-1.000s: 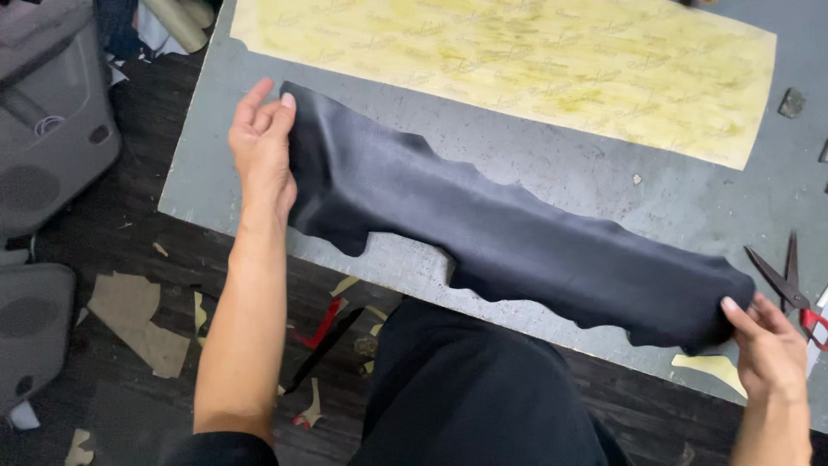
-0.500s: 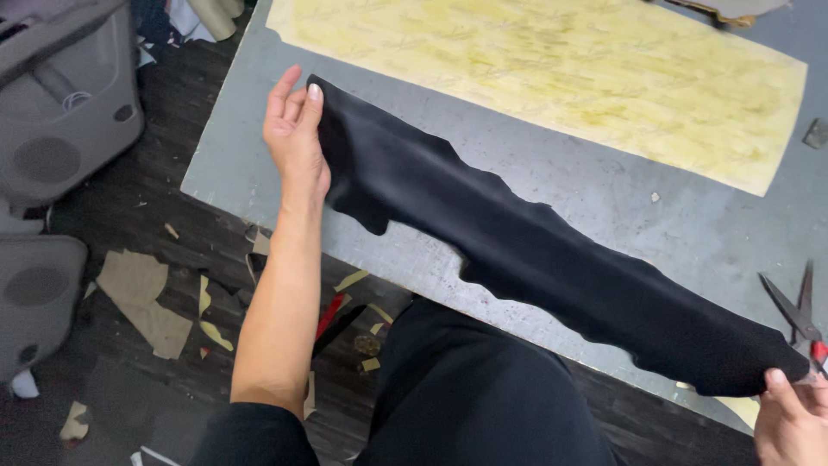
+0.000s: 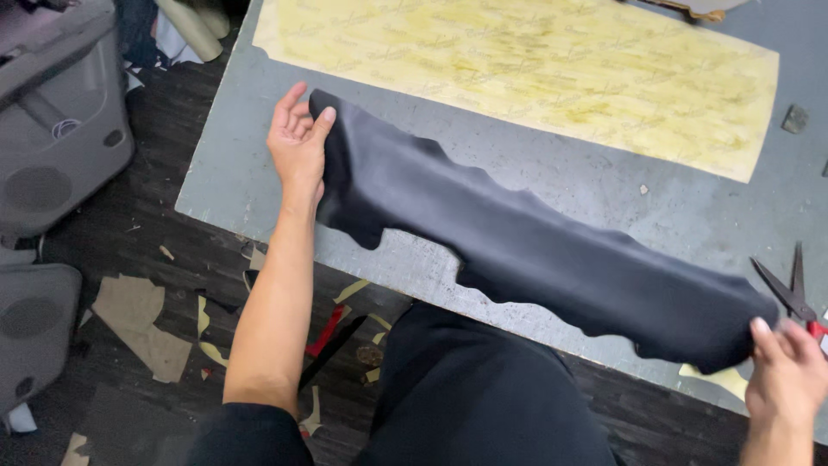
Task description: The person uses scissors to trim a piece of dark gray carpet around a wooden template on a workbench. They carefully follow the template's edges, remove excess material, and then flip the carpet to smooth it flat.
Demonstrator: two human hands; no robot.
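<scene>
Grey and scuffed, the tabletop is filling most of our view, with dark floorboards and paper scraps showing at about 8 o'clock below its edge. We are stretching a long strip of black leather across the near side of the tabletop, and it is running from about 10 o'clock down to 4 o'clock. Our left hand is holding the upper end, its grip closed on the edge with the thumb laid over the top, so that end is lifting a little off the surface. Our right hand is pinching the lower end at 4 o'clock, grip closed on the leather too; held at both ends this way, the strip is spreading out flat rather than bunching, as far as we are judging. A large yellowish sheet is lying flat toward 12 o'clock, apart from the strip, which is leaving the near half of the surface for the leather. Red-handled scissors are resting at 3 o'clock, just beside our right hand. A grey case is standing on the floor at 9 o'clock.
</scene>
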